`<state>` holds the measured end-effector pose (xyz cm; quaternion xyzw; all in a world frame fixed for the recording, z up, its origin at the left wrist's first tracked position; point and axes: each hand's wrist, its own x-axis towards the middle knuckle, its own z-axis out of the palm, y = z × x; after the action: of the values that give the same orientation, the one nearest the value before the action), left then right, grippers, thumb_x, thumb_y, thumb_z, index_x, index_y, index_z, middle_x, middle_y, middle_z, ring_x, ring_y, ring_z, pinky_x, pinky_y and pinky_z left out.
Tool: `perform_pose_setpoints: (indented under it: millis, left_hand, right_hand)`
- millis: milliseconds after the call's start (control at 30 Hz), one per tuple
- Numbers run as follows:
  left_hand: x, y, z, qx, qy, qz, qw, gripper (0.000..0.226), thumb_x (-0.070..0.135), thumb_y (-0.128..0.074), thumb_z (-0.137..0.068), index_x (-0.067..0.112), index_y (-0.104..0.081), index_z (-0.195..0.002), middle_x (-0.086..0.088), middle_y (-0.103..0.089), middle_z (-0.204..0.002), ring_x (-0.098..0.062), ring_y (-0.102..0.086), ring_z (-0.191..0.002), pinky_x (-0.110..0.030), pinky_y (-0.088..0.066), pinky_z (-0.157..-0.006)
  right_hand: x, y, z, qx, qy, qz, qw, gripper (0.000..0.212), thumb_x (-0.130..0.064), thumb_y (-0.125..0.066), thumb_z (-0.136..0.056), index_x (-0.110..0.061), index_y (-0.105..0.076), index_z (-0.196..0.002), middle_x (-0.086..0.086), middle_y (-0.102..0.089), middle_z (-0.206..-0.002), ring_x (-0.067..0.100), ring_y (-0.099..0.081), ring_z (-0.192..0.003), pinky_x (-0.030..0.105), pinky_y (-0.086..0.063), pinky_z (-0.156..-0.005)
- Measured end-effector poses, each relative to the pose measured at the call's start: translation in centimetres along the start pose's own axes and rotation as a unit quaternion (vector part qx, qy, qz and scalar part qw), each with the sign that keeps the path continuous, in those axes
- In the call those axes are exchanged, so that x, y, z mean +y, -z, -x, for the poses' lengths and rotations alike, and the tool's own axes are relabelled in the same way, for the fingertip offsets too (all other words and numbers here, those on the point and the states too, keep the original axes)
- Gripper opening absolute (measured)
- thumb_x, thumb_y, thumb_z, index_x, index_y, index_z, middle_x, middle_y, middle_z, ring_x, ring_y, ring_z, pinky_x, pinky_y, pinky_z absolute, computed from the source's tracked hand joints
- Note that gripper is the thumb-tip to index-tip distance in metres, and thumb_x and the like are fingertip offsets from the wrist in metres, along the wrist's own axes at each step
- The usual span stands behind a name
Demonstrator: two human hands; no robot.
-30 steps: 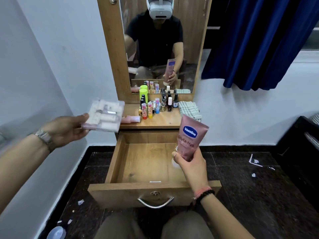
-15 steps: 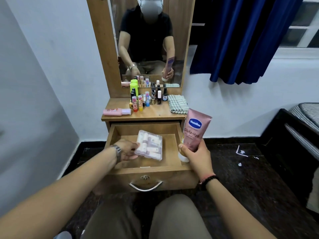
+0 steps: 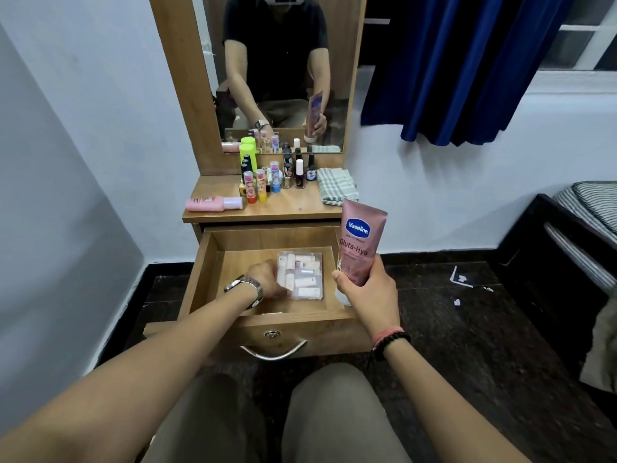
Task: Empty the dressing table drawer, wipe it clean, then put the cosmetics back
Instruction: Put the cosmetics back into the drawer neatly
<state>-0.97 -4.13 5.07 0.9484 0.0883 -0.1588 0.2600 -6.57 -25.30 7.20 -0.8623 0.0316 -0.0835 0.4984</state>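
The left hand (image 3: pixel 267 279) reached into the open drawer (image 3: pixel 213 262), fingers at the near-left edge of the clear plastic case (image 3: pixel 302 275) lying on the drawer floor; whether it gripped the case could not be told. The right hand (image 3: pixel 367 290), just right of the case, held the pink lotion tube (image 3: pixel 359 242) upright above the drawer's right wall.

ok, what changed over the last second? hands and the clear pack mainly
The left hand carried the clear plastic pack from up beside the mirror down into the open drawer, where it now lies flat, the fingers at its left edge. The right hand held the pink Vaseline tube upright throughout. Items on the tabletop unchanged.
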Motion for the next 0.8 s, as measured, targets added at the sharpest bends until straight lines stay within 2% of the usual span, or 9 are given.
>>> perform_pose_setpoints:
  millis: [67, 133, 200, 367, 433, 500, 700, 800]
  left_hand:
    - [0.3, -0.3, -0.1, 0.004, -0.029, -0.058, 0.998, 0.077, 0.04, -0.081, -0.068, 0.015, -0.044, -0.131, -0.009, -0.057, -0.128, -0.027, -0.054, -0.115, -0.033, -0.046, -0.089]
    - [0.5, -0.6, -0.7, 0.013, -0.04, -0.089, 0.995, 0.081, 0.039, -0.081, -0.067, 0.013, -0.041, -0.133, -0.011, -0.053, -0.132, -0.029, -0.052, -0.119, -0.033, -0.044, -0.093]
    - [1.0, -0.9, -1.4, 0.024, -0.049, -0.102, 0.993, 0.077, 0.039, -0.08, -0.068, 0.012, -0.043, -0.13, -0.013, -0.054, -0.131, -0.03, -0.053, -0.118, -0.033, -0.044, -0.092]
    - [3.5, -1.6, -2.5, 0.049, -0.071, -0.118, 0.989, 0.051, 0.035, -0.076, -0.074, 0.009, -0.056, -0.113, -0.014, -0.062, -0.118, -0.03, -0.06, -0.107, -0.034, -0.048, -0.086]
    - [4.1, -1.7, -3.0, 0.061, -0.079, -0.111, 0.989, 0.043, 0.033, -0.074, -0.077, 0.009, -0.057, -0.108, -0.014, -0.064, -0.115, -0.029, -0.062, -0.102, -0.031, -0.048, -0.08]
    - [4.3, -1.5, -3.4, 0.06, -0.075, -0.109, 0.989, 0.045, 0.031, -0.074, -0.077, 0.008, -0.055, -0.11, -0.014, -0.063, -0.116, -0.03, -0.062, -0.102, -0.03, -0.047, -0.078]
    - [3.5, -1.6, -3.4, 0.063, -0.084, -0.154, 0.982, 0.068, 0.042, -0.081, -0.066, 0.009, -0.051, -0.118, -0.013, -0.059, -0.121, -0.029, -0.057, -0.109, -0.036, -0.049, -0.09]
    - [3.3, -1.4, -3.2, 0.075, -0.066, -0.108, 0.989, 0.059, 0.042, -0.07, -0.079, 0.011, -0.05, -0.125, -0.014, -0.052, -0.127, -0.03, -0.054, -0.113, -0.036, -0.047, -0.094]
  right_hand:
    - [-0.1, 0.0, 0.0, 0.002, 0.0, 0.003, 1.0, 0.046, -0.045, -0.073, -0.077, -0.025, -0.051, -0.112, -0.006, -0.067, -0.107, 0.012, -0.065, -0.097, 0.032, -0.054, -0.089]
    - [-0.2, -0.1, 0.1, 0.006, 0.004, 0.006, 1.0, 0.046, -0.046, -0.073, -0.077, -0.026, -0.051, -0.112, -0.006, -0.067, -0.107, 0.012, -0.065, -0.097, 0.032, -0.054, -0.089]
    - [-0.2, -0.1, 0.1, 0.006, 0.007, 0.007, 1.0, 0.046, -0.046, -0.073, -0.076, -0.027, -0.05, -0.111, -0.007, -0.066, -0.106, 0.011, -0.065, -0.096, 0.031, -0.054, -0.089]
    - [-0.2, -0.1, -0.1, 0.009, 0.009, 0.008, 1.0, 0.044, -0.046, -0.074, -0.076, -0.028, -0.05, -0.109, -0.009, -0.066, -0.102, 0.01, -0.064, -0.093, 0.03, -0.054, -0.087]
    - [-0.1, -0.1, -0.2, 0.007, 0.008, 0.008, 1.0, 0.046, -0.046, -0.074, -0.076, -0.028, -0.05, -0.11, -0.01, -0.065, -0.103, 0.009, -0.063, -0.092, 0.027, -0.053, -0.086]
    - [0.0, -0.1, -0.2, 0.009, 0.01, 0.009, 1.0, 0.046, -0.046, -0.074, -0.076, -0.027, -0.05, -0.111, -0.011, -0.063, -0.1, 0.008, -0.062, -0.09, 0.025, -0.051, -0.085]
    - [-0.1, -0.1, -0.1, 0.012, 0.02, 0.016, 1.0, 0.044, -0.044, -0.074, -0.076, -0.026, -0.051, -0.11, -0.013, -0.063, -0.097, 0.008, -0.062, -0.087, 0.025, -0.051, -0.083]
    - [0.0, -0.1, -0.2, 0.008, 0.02, 0.014, 1.0, 0.047, -0.045, -0.074, -0.076, -0.025, -0.052, -0.111, -0.011, -0.065, -0.099, 0.009, -0.063, -0.09, 0.028, -0.052, -0.084]
